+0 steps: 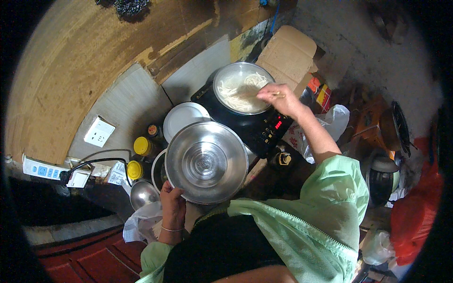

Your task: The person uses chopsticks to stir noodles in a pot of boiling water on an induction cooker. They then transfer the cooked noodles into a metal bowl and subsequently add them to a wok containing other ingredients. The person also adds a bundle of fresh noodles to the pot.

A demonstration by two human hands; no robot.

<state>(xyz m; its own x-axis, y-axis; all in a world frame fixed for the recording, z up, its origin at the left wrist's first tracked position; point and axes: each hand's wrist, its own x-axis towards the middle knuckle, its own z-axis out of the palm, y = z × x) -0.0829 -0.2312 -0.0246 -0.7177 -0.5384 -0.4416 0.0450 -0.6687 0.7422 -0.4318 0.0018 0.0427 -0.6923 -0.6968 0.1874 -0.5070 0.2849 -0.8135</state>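
My left hand (174, 200) pinches the near-left rim of a wide stainless-steel basin (231, 161), thumb on the inside. The basin is tipped so its bare, ringed inside faces me. My right hand (281, 98) is over the right side of a metal pot (216, 79), closed around thin light-coloured sticks that look like chopsticks (279, 94). Their lower ends are hard to make out. Pale noodles (255, 79) lie in cloudy liquid in the pot. It stands on a black induction cooker (233, 125) with its red display lit.
Left of the basin are a white plate (185, 118), jars with yellow lids (142, 146), a small metal bowl (144, 195) and a power strip (44, 169) with a black cable. A cardboard box flap (288, 53) rises behind the cooker. A dark bottle (284, 158) stands near its front corner.
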